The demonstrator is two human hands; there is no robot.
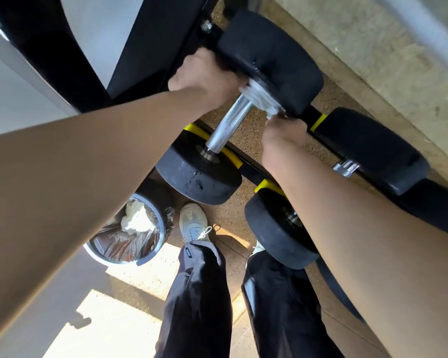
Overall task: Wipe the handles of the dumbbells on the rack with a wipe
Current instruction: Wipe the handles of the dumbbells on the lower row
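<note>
A black dumbbell with a knurled silver handle [229,124] lies across the black rack rails [251,174] with yellow pads. A white wipe [263,96] is wrapped round the far end of that handle, beside the upper weight head [272,58]. My left hand [204,76] grips the wipe from the left side of the handle. My right hand [283,134] pinches the wipe's lower end from the right. A second dumbbell [370,151] rests on the rack to the right, its handle mostly hidden behind my right forearm.
A round bin [130,228] lined with a plastic bag holds crumpled white wipes, on the floor at lower left. My legs in dark trousers and a pale shoe [193,223] stand below the rack. A beige wall [373,47] runs behind the rack.
</note>
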